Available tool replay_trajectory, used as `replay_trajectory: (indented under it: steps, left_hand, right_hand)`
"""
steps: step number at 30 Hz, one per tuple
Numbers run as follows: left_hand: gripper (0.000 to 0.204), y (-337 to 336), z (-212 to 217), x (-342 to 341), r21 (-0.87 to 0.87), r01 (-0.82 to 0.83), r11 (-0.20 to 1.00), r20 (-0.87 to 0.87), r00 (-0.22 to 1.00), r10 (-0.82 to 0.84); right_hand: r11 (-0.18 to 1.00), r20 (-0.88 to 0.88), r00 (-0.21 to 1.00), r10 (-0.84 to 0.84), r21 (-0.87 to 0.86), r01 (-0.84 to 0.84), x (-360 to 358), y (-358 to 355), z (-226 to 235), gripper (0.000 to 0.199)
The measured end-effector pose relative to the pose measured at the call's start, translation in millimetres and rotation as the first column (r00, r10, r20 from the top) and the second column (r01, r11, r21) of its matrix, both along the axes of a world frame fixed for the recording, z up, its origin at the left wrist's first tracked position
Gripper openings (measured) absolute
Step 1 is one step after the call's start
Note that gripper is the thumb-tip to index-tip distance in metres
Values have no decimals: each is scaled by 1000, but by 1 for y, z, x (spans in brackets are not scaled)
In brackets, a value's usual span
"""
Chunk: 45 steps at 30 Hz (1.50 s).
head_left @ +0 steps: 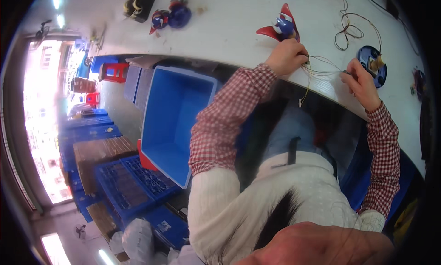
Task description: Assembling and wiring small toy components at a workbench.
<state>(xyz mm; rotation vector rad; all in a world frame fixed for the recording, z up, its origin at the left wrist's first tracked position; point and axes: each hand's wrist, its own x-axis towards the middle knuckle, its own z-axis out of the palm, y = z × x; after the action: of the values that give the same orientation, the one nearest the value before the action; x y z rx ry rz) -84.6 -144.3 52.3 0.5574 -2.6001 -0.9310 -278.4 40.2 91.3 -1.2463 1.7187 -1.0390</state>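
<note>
Thin yellowish and dark wires are fanning in loose loops between the two hands over the front edge of the white table, a small pale plug hanging below that edge. The left hand is pinching one end, fingertips together; the right hand is pinching the other. A shiny red, white and blue toy is standing just beyond the left hand, which is hiding its lower part, so whether they are touching is unclear. The fingers are covering both wire ends.
</note>
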Motion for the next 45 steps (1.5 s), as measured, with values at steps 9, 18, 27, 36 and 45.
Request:
replay_trajectory:
  steps: [9, 18, 27, 36, 45]
  left_hand:
    - [19, -3, -7, 2, -85, 13, 996, 1, 1000, -13]
    - [15, -8, -24, -7, -126, 3, 992, -40, 999, -8]
    - [19, -5, -14, -8, -155, 53, 986, -19, 998, -56]
    - [18, -4, -17, 4, -17, 101, 995, -43, 994, -102]
    - [22, 106, -11, 71, 138, -345, 928, -165, 916, 365]
  right_hand:
    - [989, 490, 860, -141, 30, 145, 7, -12, 9, 8]
    - [995, 504, 859, -88, 86, 51, 11, -12, 11, 15]
    - [968, 594, 791, -146, 251, -10, 20, 23, 2, 10]
    - [994, 209, 978, 6, 106, -29, 62, 36, -17, 18]
    - [971, -206, 971, -121, -228, 72, 92, 69, -72, 34]
